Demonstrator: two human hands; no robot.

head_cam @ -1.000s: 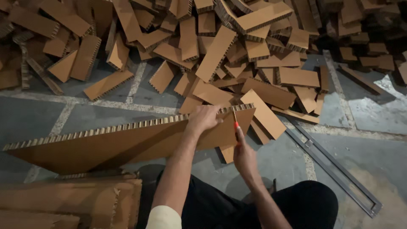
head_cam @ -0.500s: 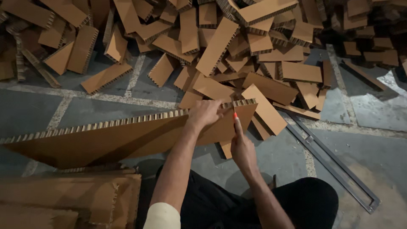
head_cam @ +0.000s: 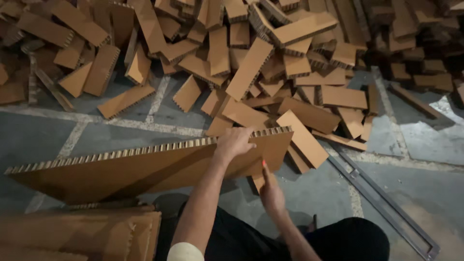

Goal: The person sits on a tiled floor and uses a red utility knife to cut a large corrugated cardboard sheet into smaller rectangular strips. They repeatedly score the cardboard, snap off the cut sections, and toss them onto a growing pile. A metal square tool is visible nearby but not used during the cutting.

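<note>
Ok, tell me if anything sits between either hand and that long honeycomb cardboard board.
Nothing visible does. The left hand already grips the honeycomb cardboard board at its top edge, and the right hand touches its lower right face.

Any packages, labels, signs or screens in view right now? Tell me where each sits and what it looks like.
No labels, signs or screens show.
Long board: brown honeycomb cardboard strip, on edge across the middle; left hand grips its top edge, right hand is at its lower right end.
Offcut pile: brown cardboard rectangles, heaped on the floor beyond.
Cardboard stack: brown, bottom left.
</note>
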